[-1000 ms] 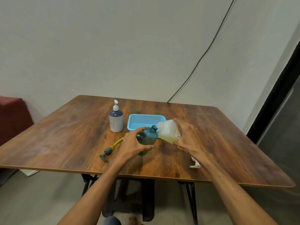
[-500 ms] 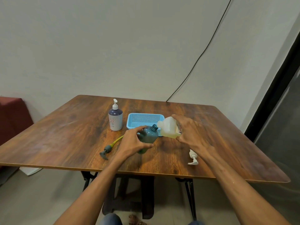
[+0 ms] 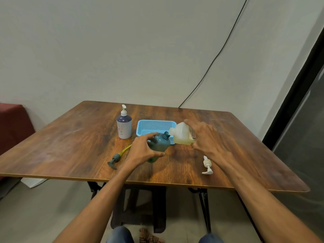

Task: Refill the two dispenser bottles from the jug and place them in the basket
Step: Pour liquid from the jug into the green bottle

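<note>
My left hand [image 3: 142, 150] grips a teal dispenser bottle [image 3: 159, 143], tilted right with its open neck up. My right hand [image 3: 204, 139] holds a translucent white jug [image 3: 181, 135] tipped on its side, its spout touching the teal bottle's neck; pale yellow liquid lies in the jug's lower part. Behind both is an empty blue basket [image 3: 154, 126]. A purple-and-white pump bottle [image 3: 124, 127] stands upright left of the basket, pump on. The teal pump head [image 3: 115, 157] with its yellow tube lies on the table to the left.
A white pump head [image 3: 207, 165] lies on the wooden table [image 3: 70, 141] near the front right, under my right forearm. A black cable runs down the wall behind. A red seat stands at the far left, a dark door frame at the right.
The jug has stayed tipped against the teal bottle's neck in both hands. My view drew back a little, so the white pump head shows in full.
</note>
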